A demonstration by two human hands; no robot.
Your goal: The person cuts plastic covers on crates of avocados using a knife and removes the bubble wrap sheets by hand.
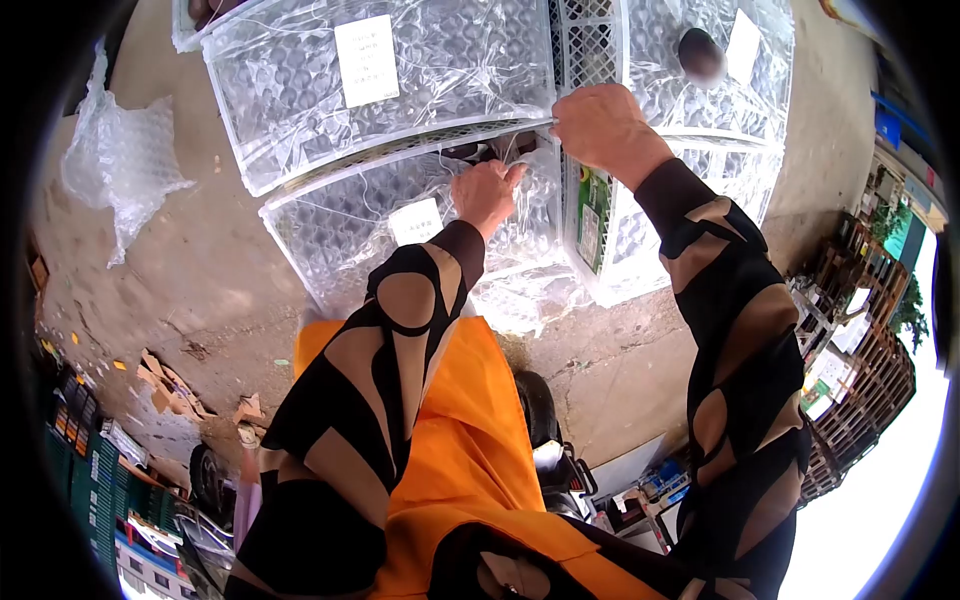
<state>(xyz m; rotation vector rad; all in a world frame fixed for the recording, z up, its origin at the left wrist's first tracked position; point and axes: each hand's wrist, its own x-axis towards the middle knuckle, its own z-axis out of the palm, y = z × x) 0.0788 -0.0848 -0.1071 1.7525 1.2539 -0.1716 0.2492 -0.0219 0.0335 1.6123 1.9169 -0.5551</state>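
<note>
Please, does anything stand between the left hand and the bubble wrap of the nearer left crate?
Nothing visible stands in the way: the left hand is right at the bubble wrap, near the crate's far edge. The white label lies beside, not between.

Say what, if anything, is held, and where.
Left hand: clear wrap, seemingly pinched by the nearer crate's far rim. Right hand: hold cannot be told.
</note>
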